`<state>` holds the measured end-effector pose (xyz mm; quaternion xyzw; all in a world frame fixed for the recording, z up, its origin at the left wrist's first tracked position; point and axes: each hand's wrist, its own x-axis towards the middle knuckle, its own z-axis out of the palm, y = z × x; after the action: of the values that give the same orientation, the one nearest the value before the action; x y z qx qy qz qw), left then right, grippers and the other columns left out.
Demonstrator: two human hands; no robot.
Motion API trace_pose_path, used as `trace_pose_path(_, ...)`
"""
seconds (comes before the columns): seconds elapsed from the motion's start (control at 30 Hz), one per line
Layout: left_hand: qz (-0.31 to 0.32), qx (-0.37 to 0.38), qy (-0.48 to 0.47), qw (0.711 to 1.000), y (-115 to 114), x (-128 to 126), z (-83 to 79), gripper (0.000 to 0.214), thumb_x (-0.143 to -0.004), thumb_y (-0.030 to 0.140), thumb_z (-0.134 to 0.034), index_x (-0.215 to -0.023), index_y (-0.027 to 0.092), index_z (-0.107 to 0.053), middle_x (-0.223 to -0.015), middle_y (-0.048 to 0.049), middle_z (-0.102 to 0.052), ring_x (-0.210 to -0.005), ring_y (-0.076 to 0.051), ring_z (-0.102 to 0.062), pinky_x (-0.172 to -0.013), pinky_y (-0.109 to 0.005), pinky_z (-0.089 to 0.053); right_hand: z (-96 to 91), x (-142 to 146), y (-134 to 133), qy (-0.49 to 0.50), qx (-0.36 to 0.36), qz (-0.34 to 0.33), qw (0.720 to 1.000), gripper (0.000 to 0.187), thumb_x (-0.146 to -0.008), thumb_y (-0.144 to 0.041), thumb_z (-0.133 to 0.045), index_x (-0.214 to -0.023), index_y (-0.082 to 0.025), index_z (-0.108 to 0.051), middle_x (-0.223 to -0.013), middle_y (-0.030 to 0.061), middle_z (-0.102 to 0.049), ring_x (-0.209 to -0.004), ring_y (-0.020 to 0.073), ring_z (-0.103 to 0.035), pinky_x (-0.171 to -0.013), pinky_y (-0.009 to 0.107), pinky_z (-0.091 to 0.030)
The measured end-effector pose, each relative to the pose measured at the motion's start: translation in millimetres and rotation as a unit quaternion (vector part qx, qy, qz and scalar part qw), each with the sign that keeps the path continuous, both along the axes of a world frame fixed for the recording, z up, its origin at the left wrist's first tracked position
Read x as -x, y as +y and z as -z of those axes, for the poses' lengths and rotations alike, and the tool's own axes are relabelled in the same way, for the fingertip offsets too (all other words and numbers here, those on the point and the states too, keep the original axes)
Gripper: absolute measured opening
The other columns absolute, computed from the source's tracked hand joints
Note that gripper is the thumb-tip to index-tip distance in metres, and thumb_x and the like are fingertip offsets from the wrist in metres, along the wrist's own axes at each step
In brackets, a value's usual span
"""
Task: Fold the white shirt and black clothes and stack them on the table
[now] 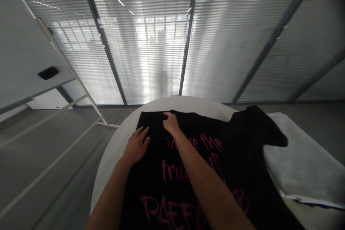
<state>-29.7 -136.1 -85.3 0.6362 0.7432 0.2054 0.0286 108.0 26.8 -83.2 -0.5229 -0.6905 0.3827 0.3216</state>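
Note:
A black T-shirt (242,158) with pink lettering is spread over a round white table (107,161). One of its sleeves sticks out at the right, past the table's edge. My left hand (137,145) rests on the left side of the shirt, fingers spread. Farther up, my right hand (170,123) is at the shirt's far edge, its fingers curled in and the cloth slightly peaked there. My right forearm crosses the print and covers part of the letters. The near end of the shirt runs out of view.
White folded cloth or sheeting (304,161) lies at the right, partly under the shirt. A whiteboard (24,50) on a white metal frame stands at the left, with a dark eraser-like block (47,73) on it. Glass panels with blinds (151,61) rise behind the table.

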Motion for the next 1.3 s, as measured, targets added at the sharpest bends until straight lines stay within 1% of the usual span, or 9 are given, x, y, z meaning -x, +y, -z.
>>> trace_pose_path(0.1, -0.011, 0.09, 0.05, 0.995, 0.5, -2.1, 10.6, 0.056, -0.095, 0.043, -0.04, -0.148, 0.028, -0.038, -0.157, -0.0097, -0.03, -0.145, -0.029, -0.024, -0.115, -0.055, -0.021, -2.1, 2.3, -11.3, -0.15, -0.134, -0.06, 0.978, 0.048, -0.088, -0.023, -0.047, -0.134, -0.02, -0.054, -0.141, 0.0098, -0.05, -0.134, 0.0257, -0.039, -0.112, 0.042, -0.029)
trace_pose_path(0.13, -0.015, 0.107, 0.059, 0.992, 0.4, -2.3, 12.2, 0.057, -0.095, 0.045, -0.039, -0.149, 0.03, -0.035, -0.159, -0.0086, -0.027, -0.146, -0.029, -0.02, -0.114, -0.059, -0.017, -1.9, 3.6, -15.6, -0.182, -0.156, -0.089, 0.967, 0.048, -0.091, -0.029, -0.044, -0.139, -0.024, -0.05, -0.145, 0.0079, -0.047, -0.137, 0.0262, -0.034, -0.113, 0.046, -0.025)
trace_pose_path(0.23, -0.021, 0.138, 0.066, 0.988, 0.4, -2.1, 12.2, 0.059, -0.095, 0.048, -0.035, -0.151, 0.033, -0.029, -0.161, -0.0063, -0.02, -0.148, -0.029, -0.015, -0.113, -0.062, -0.013, 2.6, 7.0, -25.8, -0.26, -0.145, -0.183, 0.937, 0.053, -0.097, -0.046, -0.035, -0.147, -0.031, -0.037, -0.154, 0.0046, -0.036, -0.142, 0.0286, -0.025, -0.114, 0.059, -0.011)
trace_pose_path(0.33, -0.02, 0.15, 0.072, 0.986, 0.9, -2.5, 10.3, 0.06, -0.095, 0.049, -0.034, -0.152, 0.033, -0.028, -0.161, -0.0053, -0.019, -0.148, -0.028, -0.014, -0.114, -0.061, -0.014, 8.9, 8.0, -28.9, -0.301, -0.125, -0.221, 0.919, 0.056, -0.097, -0.053, -0.029, -0.149, -0.031, -0.034, -0.159, 0.0034, -0.024, -0.146, 0.0292, -0.014, -0.113, 0.06, -0.001)
trace_pose_path(0.6, -0.024, 0.15, 0.103, 0.983, 1.0, -7.9, 10.8, 0.06, -0.095, 0.049, -0.031, -0.153, 0.03, -0.026, -0.161, -0.006, -0.017, -0.148, -0.029, -0.012, -0.113, -0.063, -0.015, 6.3, -8.7, -25.2, -0.281, -0.115, -0.231, 0.924, 0.055, -0.099, -0.05, -0.027, -0.15, -0.031, -0.032, -0.159, 0.0027, -0.026, -0.147, 0.0232, -0.014, -0.116, 0.053, 0.0)
trace_pose_path(0.8, -0.024, 0.136, 0.093, 0.986, 2.4, -6.7, 12.1, 0.06, -0.095, 0.048, -0.031, -0.152, 0.03, -0.028, -0.16, -0.0068, -0.019, -0.148, -0.031, -0.015, -0.112, -0.063, -0.017, -5.0, -70.6, -3.2, -0.322, -0.045, -0.147, 0.934, 0.063, -0.096, -0.059, -0.026, -0.153, -0.03, -0.026, -0.159, 0.0101, -0.022, -0.145, 0.0351, -0.018, -0.11, 0.067, -0.007)
trace_pose_path(0.97, -0.032, 0.119, 0.081, 0.989, 3.2, -6.9, 10.8, 0.059, -0.094, 0.046, -0.036, -0.15, 0.03, -0.033, -0.16, -0.0073, -0.023, -0.147, -0.031, -0.019, -0.111, -0.064, -0.017, -0.7, -108.3, 17.2, -0.373, -0.016, -0.167, 0.913, 0.065, -0.096, -0.062, -0.022, -0.154, -0.032, -0.019, -0.162, 0.0055, -0.009, -0.148, 0.0317, -0.005, -0.107, 0.072, 0.001)
trace_pose_path(1.1, -0.035, 0.124, 0.073, 0.989, 8.0, -8.4, 8.4, 0.058, -0.093, 0.046, -0.036, -0.15, 0.031, -0.034, -0.16, -0.0071, -0.023, -0.147, -0.031, -0.018, -0.111, -0.065, -0.016, 8.1, -106.0, 30.5, -0.385, -0.048, -0.176, 0.905, 0.067, -0.095, -0.064, -0.02, -0.154, -0.033, -0.013, -0.162, 0.0035, -0.003, -0.148, 0.0286, 0.002, -0.109, 0.068, 0.007)
trace_pose_path(1.3, -0.045, 0.156, 0.08, 0.984, 25.7, -3.9, 4.4, 0.061, -0.092, 0.048, -0.034, -0.151, 0.03, -0.03, -0.16, -0.0091, -0.022, -0.147, -0.032, -0.017, -0.11, -0.069, -0.013, 5.8, -93.6, 58.2, -0.37, -0.059, -0.194, 0.907, 0.066, -0.095, -0.062, -0.03, -0.153, -0.033, -0.021, -0.162, 0.0037, -0.007, -0.149, 0.0276, -0.002, -0.109, 0.067, 0.007)
